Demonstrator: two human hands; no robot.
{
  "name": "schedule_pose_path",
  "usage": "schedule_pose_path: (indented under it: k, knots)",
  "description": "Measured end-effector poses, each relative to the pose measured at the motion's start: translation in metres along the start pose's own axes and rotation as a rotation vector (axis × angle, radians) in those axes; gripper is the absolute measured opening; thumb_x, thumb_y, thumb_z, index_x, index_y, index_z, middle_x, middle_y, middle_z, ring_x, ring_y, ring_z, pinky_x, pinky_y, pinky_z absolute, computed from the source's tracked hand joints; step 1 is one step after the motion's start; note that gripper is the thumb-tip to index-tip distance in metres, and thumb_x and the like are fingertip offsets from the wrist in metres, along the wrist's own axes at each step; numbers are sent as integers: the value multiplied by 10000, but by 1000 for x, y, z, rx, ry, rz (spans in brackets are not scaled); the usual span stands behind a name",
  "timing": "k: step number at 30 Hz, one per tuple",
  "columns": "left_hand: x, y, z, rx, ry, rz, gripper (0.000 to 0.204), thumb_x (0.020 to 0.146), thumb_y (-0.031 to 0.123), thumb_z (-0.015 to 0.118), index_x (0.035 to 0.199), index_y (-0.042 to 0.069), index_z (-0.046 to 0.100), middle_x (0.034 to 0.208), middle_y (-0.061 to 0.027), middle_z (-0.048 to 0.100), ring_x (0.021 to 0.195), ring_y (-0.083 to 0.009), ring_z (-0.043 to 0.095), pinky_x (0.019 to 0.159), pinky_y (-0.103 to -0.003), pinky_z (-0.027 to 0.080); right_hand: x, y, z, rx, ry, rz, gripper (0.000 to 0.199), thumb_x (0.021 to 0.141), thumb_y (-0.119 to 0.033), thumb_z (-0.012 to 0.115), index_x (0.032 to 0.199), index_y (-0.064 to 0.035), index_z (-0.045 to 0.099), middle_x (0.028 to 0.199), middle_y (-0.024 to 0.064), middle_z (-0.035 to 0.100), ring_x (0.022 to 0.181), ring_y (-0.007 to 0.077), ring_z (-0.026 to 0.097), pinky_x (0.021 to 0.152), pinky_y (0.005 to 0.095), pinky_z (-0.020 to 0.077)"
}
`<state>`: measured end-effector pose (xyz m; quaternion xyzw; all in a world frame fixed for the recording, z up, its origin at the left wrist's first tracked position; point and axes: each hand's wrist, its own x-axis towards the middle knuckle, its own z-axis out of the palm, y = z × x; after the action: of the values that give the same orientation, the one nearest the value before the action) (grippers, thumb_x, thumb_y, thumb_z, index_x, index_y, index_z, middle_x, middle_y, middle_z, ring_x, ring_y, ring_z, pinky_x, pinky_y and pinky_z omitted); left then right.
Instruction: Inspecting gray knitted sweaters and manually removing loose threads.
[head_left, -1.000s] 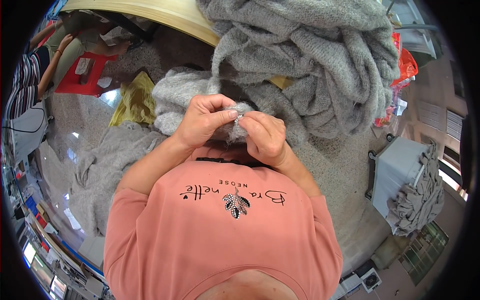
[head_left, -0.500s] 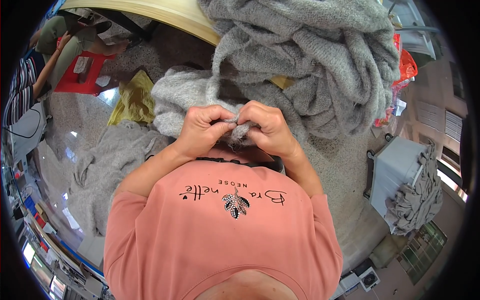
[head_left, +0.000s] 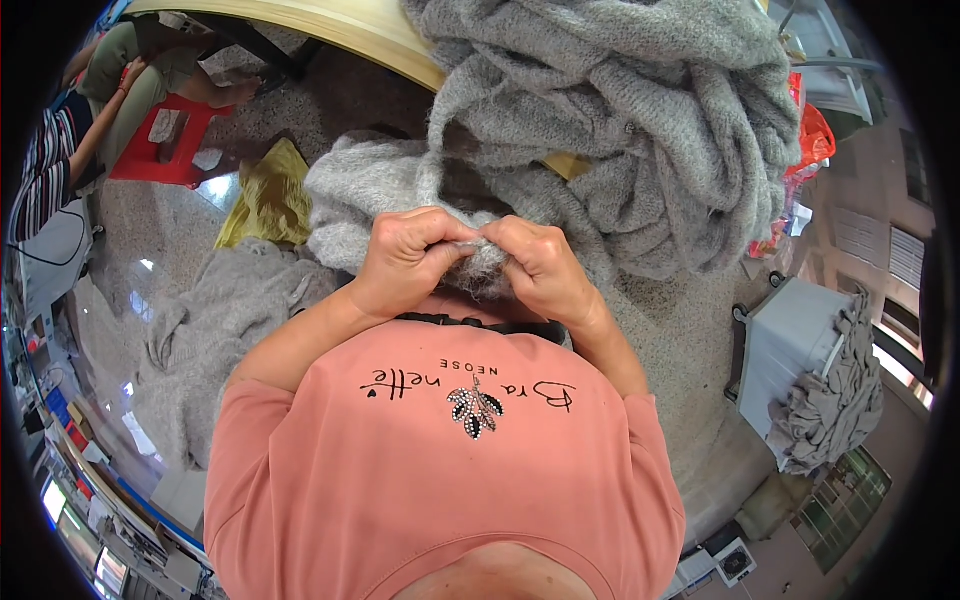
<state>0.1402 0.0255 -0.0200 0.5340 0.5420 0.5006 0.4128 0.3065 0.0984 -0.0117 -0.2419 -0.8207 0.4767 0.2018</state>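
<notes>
Both my hands meet in front of my waist, pinching fuzzy grey knit fabric (head_left: 487, 262). My left hand (head_left: 415, 255) grips its edge between thumb and bent forefinger. My right hand (head_left: 543, 262) pinches the same edge, its fingertips almost touching the left ones. Whatever small detail lies between the fingertips is hidden. From my hands a narrow grey strip rises to a big heap of grey knit (head_left: 640, 120) at the table. Lighter grey knit (head_left: 365, 190) bunches just beyond my left hand.
A wooden table edge (head_left: 330, 22) curves along the far side. More grey knit (head_left: 225, 330) lies at lower left, near a yellow bag (head_left: 268, 195). Someone sits at far left by a red stool (head_left: 180, 140). On the right stands a wheeled white bin (head_left: 785, 350) with grey knit over it.
My right hand has shifted slightly, its fingers now closer to my left fingertips. The fabric between my hands has turned a little, showing more of its fuzzy face.
</notes>
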Motion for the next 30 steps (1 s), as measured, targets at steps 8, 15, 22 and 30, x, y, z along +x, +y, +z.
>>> schedule_pose_path:
  k: [8,15,22,30]
  knots:
    - [6,-2,-4,324,106,384,166,620,-128,588,741,-16,569,653,-114,573,567,-228,561,513,-277,445,2,-2,15,-138,182,17,247,595,88,468,822,26,543,659,150,525,579,302,542,529,329,434]
    - [6,-3,-1,468,207,556,193,605,-138,576,765,-33,550,651,-121,559,559,-252,551,504,-294,445,6,-2,25,-184,328,-17,206,600,81,470,780,24,553,653,144,527,530,263,535,503,315,426]
    - [1,-1,2,115,192,311,142,659,-115,609,753,-15,571,678,-99,580,584,-176,559,530,-256,453,1,-1,17,288,255,95,218,644,76,481,830,23,582,740,90,588,629,150,559,574,239,433]
    - [-2,7,-4,-12,89,154,129,660,-100,627,727,-3,575,723,-84,602,626,-126,567,537,-227,445,1,-2,13,130,176,36,223,595,61,498,804,20,562,707,133,548,613,257,553,543,307,437]
